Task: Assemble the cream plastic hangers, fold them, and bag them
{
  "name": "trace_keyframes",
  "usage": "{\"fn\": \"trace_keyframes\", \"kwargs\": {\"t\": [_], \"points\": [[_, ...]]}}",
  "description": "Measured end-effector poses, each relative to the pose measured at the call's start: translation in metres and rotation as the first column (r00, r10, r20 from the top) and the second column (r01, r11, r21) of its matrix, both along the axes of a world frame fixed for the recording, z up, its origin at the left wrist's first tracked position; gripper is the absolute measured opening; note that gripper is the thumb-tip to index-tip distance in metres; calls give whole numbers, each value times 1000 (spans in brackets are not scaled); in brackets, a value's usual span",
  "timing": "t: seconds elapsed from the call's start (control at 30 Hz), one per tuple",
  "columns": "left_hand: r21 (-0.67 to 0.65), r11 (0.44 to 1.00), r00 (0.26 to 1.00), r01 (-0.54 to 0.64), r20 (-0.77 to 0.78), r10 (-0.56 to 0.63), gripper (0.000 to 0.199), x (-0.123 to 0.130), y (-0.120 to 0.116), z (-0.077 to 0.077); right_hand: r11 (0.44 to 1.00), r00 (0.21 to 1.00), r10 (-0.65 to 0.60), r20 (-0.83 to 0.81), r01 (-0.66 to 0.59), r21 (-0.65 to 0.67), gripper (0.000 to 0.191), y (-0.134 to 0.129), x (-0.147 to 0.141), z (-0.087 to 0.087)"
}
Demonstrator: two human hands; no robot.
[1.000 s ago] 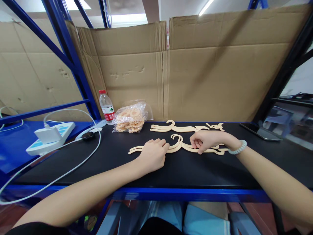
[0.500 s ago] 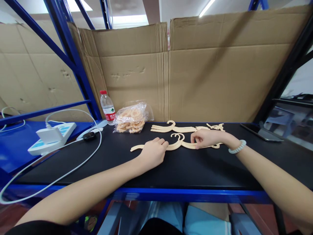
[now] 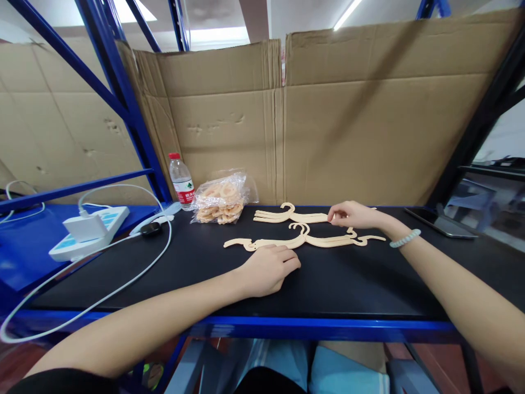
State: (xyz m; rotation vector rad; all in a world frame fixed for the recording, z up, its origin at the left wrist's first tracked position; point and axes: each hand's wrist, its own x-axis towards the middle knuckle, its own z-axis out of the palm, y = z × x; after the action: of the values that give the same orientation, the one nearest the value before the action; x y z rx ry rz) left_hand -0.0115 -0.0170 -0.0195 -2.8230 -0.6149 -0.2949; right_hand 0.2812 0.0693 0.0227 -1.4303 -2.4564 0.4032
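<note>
Cream-coloured hangers lie in two groups on the black tabletop [image 3: 348,284]. The front hangers [image 3: 328,241] spread wide, hooks pointing up and arms stretching both ways. Behind them, the back hangers [image 3: 273,216] lie near the cardboard. My left hand [image 3: 273,269] rests on the table just in front of the front group, fingers loosely spread and holding nothing visible. At the right end of the back group is my right hand [image 3: 348,214], its fingers pinched at the hangers there and hiding part of them.
A plastic bag of pale pink rings [image 3: 221,200] and a red-capped water bottle [image 3: 181,181] stand at the back left. Further left lie a power strip [image 3: 92,232] and white cable. A dark tablet [image 3: 438,221] lies at right. Cardboard [image 3: 369,120] walls the back.
My left hand has drawn off the front hangers toward the table's front edge and opened. My right hand has moved from the front group up to the back group.
</note>
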Motion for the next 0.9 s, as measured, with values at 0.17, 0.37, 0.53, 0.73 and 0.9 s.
{"fn": "trace_keyframes", "kwargs": {"t": [0.17, 0.37, 0.53, 0.73, 0.9], "points": [[-19, 1000, 999, -23, 23, 23, 31, -5, 10, 1, 944, 961, -255, -106, 271, 187, 19, 26, 48, -4], [-20, 1000, 997, -3, 72, 4, 29, -6, 13, 1, 868, 890, -455, 20, 438, 235, 14, 43, 97, -22], [-58, 998, 996, -28, 82, 33, 30, -7, 15, 1, 862, 864, -488, 126, 455, 224, 18, 50, 113, -31], [-72, 997, 996, -32, 86, 39, 31, -8, 17, 1, 801, 780, -597, 188, 567, 191, 14, 48, 122, -33], [-73, 997, 995, -25, 91, 31, 28, -8, 17, 1, 778, 751, -627, 209, 616, 123, 28, 45, 115, -36]]}}
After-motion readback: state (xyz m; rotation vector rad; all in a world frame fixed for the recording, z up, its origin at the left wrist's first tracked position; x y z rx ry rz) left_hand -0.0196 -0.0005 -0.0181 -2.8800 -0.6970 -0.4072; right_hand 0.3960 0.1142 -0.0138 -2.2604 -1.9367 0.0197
